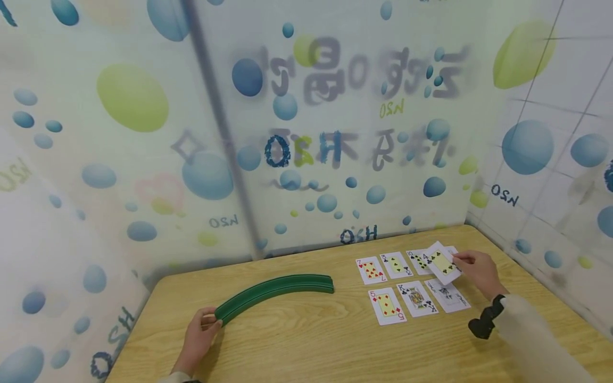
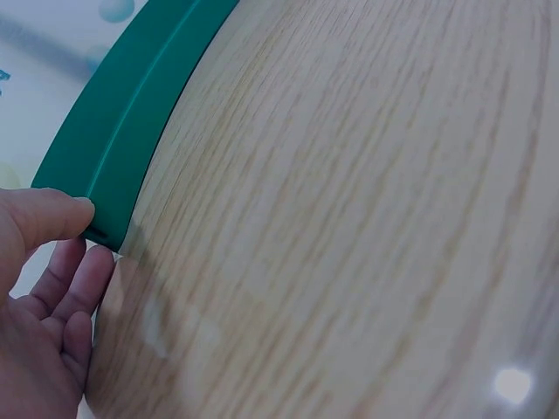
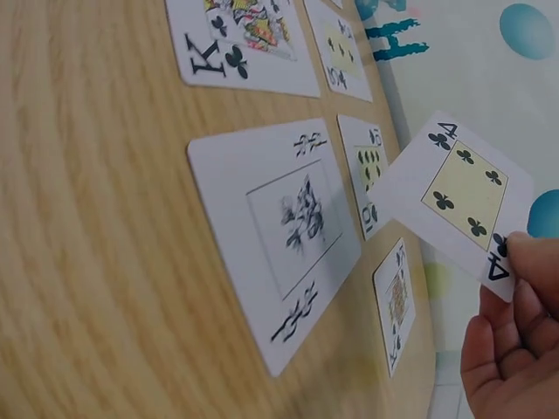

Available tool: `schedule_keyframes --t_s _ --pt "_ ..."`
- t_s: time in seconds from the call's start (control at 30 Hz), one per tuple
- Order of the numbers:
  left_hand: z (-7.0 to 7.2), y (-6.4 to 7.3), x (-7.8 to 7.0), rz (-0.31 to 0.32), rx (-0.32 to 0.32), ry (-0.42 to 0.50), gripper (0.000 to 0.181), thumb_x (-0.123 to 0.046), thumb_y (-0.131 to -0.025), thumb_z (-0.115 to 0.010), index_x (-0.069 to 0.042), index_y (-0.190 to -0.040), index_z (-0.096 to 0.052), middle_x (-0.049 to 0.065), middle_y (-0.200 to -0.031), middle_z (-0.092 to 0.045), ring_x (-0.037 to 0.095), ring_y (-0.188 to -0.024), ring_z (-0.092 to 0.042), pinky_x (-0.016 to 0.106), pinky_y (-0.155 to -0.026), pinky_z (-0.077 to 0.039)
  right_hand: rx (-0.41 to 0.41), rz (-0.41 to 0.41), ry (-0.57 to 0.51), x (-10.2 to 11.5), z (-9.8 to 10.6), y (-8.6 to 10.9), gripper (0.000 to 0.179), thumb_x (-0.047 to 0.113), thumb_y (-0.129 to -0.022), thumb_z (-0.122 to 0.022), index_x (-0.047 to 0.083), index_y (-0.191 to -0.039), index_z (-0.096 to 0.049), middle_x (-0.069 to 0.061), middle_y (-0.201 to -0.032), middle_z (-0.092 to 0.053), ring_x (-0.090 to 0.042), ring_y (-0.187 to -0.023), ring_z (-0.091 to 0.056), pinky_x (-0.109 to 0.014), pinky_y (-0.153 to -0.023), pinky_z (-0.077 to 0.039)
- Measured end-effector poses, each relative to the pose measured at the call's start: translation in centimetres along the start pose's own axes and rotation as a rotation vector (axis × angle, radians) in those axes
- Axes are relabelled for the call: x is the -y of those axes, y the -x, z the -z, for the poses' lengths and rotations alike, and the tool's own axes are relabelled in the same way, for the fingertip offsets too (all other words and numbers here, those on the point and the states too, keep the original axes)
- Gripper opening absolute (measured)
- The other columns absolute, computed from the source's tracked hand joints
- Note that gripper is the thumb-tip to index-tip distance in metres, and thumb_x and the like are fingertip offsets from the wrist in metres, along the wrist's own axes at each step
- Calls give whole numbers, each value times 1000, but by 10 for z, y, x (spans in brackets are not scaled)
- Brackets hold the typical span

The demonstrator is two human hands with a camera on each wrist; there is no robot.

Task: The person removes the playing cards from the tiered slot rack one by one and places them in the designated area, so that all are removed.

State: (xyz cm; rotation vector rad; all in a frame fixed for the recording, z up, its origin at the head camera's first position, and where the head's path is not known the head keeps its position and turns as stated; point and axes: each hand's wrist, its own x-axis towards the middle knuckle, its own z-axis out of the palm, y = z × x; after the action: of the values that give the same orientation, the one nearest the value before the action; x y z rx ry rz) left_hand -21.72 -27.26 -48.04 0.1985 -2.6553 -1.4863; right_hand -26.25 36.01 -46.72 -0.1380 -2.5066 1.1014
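My left hand [image 1: 200,336] grips the near left end of a curved green card holder [image 1: 275,286] that lies on the table. In the left wrist view the thumb presses on top of the green card holder [image 2: 122,122], with the other fingers partly hidden under its end. My right hand [image 1: 480,274] pinches a four of clubs [image 1: 441,264] by one corner, face showing. This card hangs tilted above the back row and partly covers the ten [image 1: 418,260] and a face card [image 3: 397,305]. A joker [image 1: 448,296] lies in front of it.
Left of these lie a seven of hearts [image 1: 371,271], a black three [image 1: 396,265], a five of diamonds [image 1: 387,306] and a king of clubs [image 1: 417,299], all face up. A patterned curtain [image 1: 297,202] hangs behind the wooden table [image 1: 306,340].
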Motion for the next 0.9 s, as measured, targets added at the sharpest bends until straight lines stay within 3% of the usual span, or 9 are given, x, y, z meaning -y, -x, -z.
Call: schedule_keyframes --t_s 0.13,0.23,0.33,0.47,0.57,0.9 --pt "0 0 0 -2 -3 1 32 5 -87 -50 8 -117 -42 27 -103 -53 34 -94 -54 36 -74 -46 -24 9 84 -37 -7 -7 30 23 -90 -58 -5 -100 -63 -17 -93 -61 -16 -76 -53 -21 -56 -42" --pt "0 1 0 -7 -1 -1 31 5 -87 -51 9 -117 -42 27 -103 -53 35 -94 -54 37 -75 -46 -17 7 111 -55 -7 -10 31 24 -90 -58 -4 -102 -63 -17 -93 -61 -16 -75 -53 -22 -58 -43" --pt "0 1 -1 -13 0 -1 31 5 -88 -51 9 -117 -42 27 -103 -53 35 -95 -54 37 -75 -46 1 -47 84 -46 1 -3 33 22 -90 -57 -7 -104 -61 -21 -94 -60 -23 -78 -55 -29 -62 -45" --pt "0 1 0 -21 1 0 31 6 -87 -51 10 -116 -42 27 -102 -54 35 -95 -54 37 -75 -46 2 -112 61 -17 15 12 33 18 -91 -55 -12 -106 -57 -26 -95 -58 -28 -80 -55 -32 -60 -45" --pt "0 0 1 -21 1 -4 31 5 -88 -51 10 -116 -42 27 -103 -54 36 -96 -53 38 -76 -46 -5 -118 68 -7 22 20 33 14 -91 -54 -15 -105 -56 -29 -95 -57 -33 -82 -54 -31 -58 -42" --pt "0 0 0 -14 3 -2 31 5 -88 -51 10 -117 -41 28 -103 -53 36 -95 -54 37 -75 -46 5 -177 86 -16 33 26 33 11 -91 -53 -17 -108 -53 -32 -100 -54 -39 -87 -52 -32 -57 -42"
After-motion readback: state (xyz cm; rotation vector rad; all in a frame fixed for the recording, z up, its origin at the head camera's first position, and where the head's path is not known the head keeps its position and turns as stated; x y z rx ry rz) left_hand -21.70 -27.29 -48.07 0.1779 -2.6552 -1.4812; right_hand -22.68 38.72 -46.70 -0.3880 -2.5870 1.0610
